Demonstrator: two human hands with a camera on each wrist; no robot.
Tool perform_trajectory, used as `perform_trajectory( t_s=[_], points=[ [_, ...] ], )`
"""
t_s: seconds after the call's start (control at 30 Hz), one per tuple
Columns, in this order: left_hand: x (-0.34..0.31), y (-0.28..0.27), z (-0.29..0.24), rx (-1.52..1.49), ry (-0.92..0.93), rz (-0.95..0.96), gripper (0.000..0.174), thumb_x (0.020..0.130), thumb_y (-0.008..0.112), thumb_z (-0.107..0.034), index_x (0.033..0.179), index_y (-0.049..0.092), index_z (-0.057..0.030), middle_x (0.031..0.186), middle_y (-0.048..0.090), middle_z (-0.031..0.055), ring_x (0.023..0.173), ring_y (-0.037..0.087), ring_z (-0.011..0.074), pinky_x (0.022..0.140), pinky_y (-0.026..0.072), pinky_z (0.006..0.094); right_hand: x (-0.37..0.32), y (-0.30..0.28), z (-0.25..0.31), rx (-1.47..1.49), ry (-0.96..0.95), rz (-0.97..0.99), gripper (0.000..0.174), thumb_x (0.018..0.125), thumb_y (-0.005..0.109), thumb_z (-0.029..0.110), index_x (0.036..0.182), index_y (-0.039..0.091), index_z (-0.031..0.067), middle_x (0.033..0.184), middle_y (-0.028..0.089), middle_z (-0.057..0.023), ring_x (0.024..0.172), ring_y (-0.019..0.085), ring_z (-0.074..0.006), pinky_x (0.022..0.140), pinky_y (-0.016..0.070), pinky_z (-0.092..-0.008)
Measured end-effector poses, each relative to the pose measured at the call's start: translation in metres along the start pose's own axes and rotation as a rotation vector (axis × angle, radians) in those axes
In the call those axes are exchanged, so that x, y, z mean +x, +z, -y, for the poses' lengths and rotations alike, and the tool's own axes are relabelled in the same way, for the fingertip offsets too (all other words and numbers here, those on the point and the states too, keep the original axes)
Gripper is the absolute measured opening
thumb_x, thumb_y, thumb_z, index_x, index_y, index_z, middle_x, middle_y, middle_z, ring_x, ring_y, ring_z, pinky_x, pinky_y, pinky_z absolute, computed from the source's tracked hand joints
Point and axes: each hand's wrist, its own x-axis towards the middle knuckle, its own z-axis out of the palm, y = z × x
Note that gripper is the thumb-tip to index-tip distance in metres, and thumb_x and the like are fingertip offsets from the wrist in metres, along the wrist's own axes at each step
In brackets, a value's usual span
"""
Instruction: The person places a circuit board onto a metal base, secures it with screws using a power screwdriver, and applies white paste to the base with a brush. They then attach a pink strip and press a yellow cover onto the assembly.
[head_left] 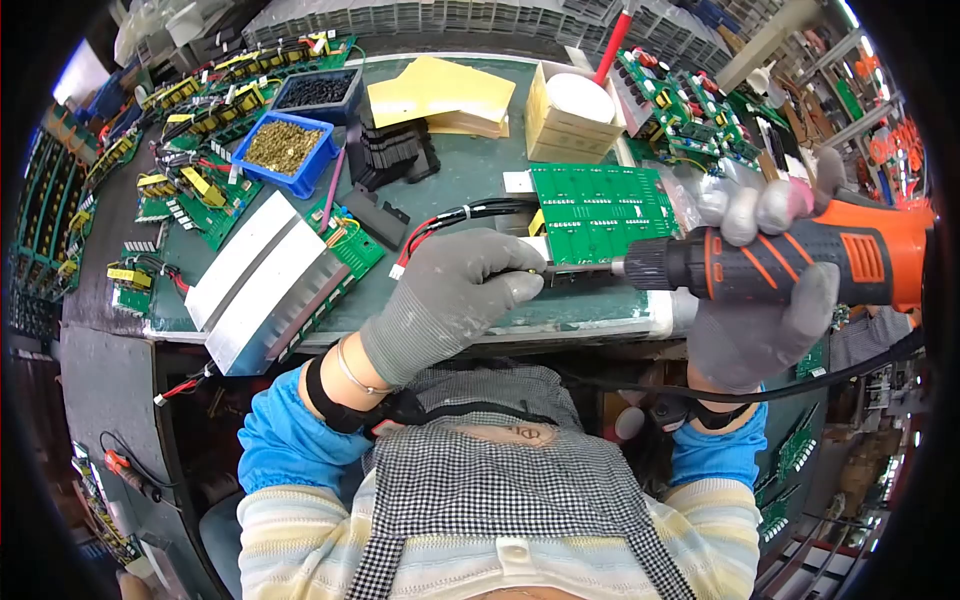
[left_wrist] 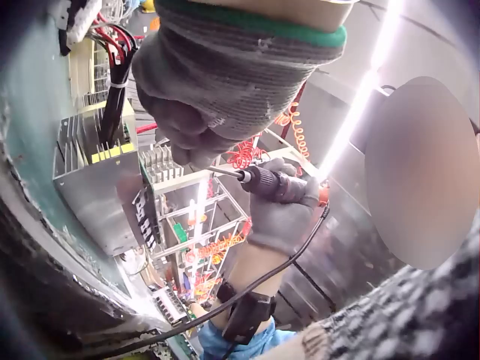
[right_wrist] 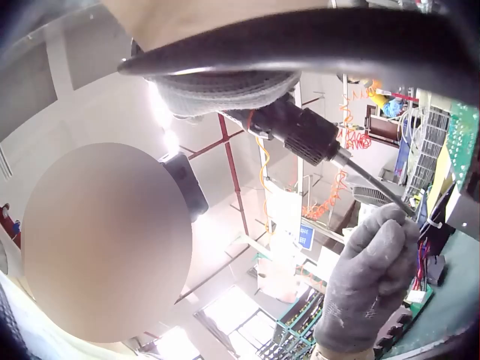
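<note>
My gloved right hand (head_left: 755, 340) grips an orange-and-black electric screwdriver (head_left: 865, 255), held level with its long bit (head_left: 592, 268) aimed left. My gloved left hand (head_left: 450, 295) pinches a small brass-coloured screw (head_left: 532, 271) between thumb and forefinger, right at the bit's tip. Just beyond the bit lies a green circuit board (head_left: 605, 215) on the bench. In the left wrist view, a finned metal heat sink (left_wrist: 97, 202) stands below the left hand. A bundle of black and red wires (head_left: 465, 212) runs out beside that hand.
At the left lies a board with white-topped metal heat sinks (head_left: 260, 275). Behind it stand a blue bin (head_left: 325, 135) of brass-coloured screws and a bin of black parts (head_left: 318, 92). Yellow sheets (head_left: 440, 92) and a box (head_left: 570, 140) sit at the back. A black cord (head_left: 800, 385) trails from the screwdriver.
</note>
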Motion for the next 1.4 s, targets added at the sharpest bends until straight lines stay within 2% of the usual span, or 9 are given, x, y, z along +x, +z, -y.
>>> perform_trajectory(
  t_s=[0.2,0.33,0.4,0.5,0.7,0.93,1.13,1.3,1.4],
  points=[
    [0.005,0.009,-0.005,0.056,0.061,0.015,0.022,0.086,0.073,-0.012,0.102,0.071,0.0014,0.089,0.068,0.01,0.081,0.064,0.0171,0.075,0.0505,0.031,-0.002,-0.017,0.005,0.118,-0.051,0.035,0.079,0.091,0.066,0.04,0.15,0.031,0.0012,0.103,0.049,-0.0056,0.089,0.051,-0.0175,0.094,0.0445,-0.0409],
    [0.01,0.018,-0.011,0.171,0.086,-0.011,0.02,0.084,0.073,-0.012,0.1,0.072,0.0003,0.085,0.067,0.0119,0.078,0.065,0.0207,0.073,0.0508,0.0324,-0.005,-0.02,0.01,0.074,0.02,-0.002,0.078,0.092,0.065,0.039,0.151,0.03,0.0031,0.104,0.051,-0.0057,0.09,0.052,-0.0181,0.094,0.0447,-0.0411],
    [0.013,0.024,-0.014,0.239,0.097,-0.033,0.019,0.083,0.073,-0.011,0.098,0.072,-0.0007,0.083,0.067,0.0126,0.076,0.065,0.0229,0.072,0.051,0.0333,-0.006,-0.025,0.011,0.082,0.024,-0.018,0.074,0.093,0.063,0.039,0.149,0.032,0.0041,0.105,0.053,-0.0061,0.092,0.055,-0.0201,0.095,0.0459,-0.0443],
    [0.025,0.031,-0.018,0.374,0.14,-0.057,0.016,0.082,0.073,-0.011,0.095,0.072,-0.0022,0.081,0.067,0.0131,0.075,0.066,0.0261,0.07,0.0512,0.0349,-0.005,-0.031,0.012,0.114,-0.03,-0.034,0.061,0.095,0.059,0.038,0.142,0.039,0.0045,0.106,0.056,-0.0067,0.095,0.06,-0.0239,0.098,0.0481,-0.0507],
    [0.039,0.045,-0.028,0.439,0.166,-0.057,0.013,0.082,0.072,-0.011,0.092,0.071,-0.0035,0.08,0.066,0.0126,0.074,0.066,0.0279,0.069,0.0512,0.0369,-0.006,-0.044,0.019,0.09,-0.02,-0.077,0.043,0.096,0.058,0.035,0.123,0.048,0.0037,0.104,0.056,-0.0059,0.097,0.06,-0.0242,0.101,0.0464,-0.0509],
    [0.046,0.053,-0.028,0.409,0.158,0.002,0.013,0.082,0.072,-0.012,0.093,0.072,-0.0039,0.08,0.065,0.0123,0.075,0.065,0.0268,0.07,0.0512,0.0359,0.004,-0.068,0.011,0.215,0.003,-0.213,0.051,0.095,0.061,0.033,0.134,0.046,0.0045,0.106,0.059,-0.0077,0.094,0.062,-0.0222,0.103,0.0449,-0.0513],
    [0.054,0.058,-0.028,0.462,0.19,-0.048,0.013,0.083,0.072,-0.013,0.093,0.072,-0.005,0.081,0.066,0.0125,0.075,0.066,0.0274,0.071,0.0517,0.0366,0.009,-0.074,0.005,0.147,-0.009,-0.259,0.05,0.095,0.062,0.034,0.132,0.046,0.0044,0.106,0.059,-0.0073,0.096,0.062,-0.0223,0.102,0.0463,-0.0509],
    [0.063,0.057,-0.03,0.466,0.145,0.005,0.015,0.083,0.072,-0.015,0.095,0.072,-0.005,0.082,0.067,0.0129,0.075,0.066,0.0285,0.071,0.052,0.0376,0.011,-0.077,0.008,0.147,0.016,-0.142,0.05,0.093,0.064,0.034,0.129,0.048,0.0039,0.106,0.059,-0.0084,0.098,0.061,-0.023,0.102,0.046,-0.0516],
    [0.067,0.058,-0.028,0.475,0.157,0.03,0.021,0.085,0.071,-0.016,0.104,0.071,-0.0053,0.084,0.067,0.0135,0.076,0.066,0.0298,0.072,0.052,0.0377,0.016,-0.073,0.012,0.11,0.051,-0.076,0.067,0.092,0.064,0.032,0.144,0.035,0.0019,0.106,0.056,-0.0093,0.095,0.058,-0.0218,0.097,0.0479,-0.0457]
  ],
)
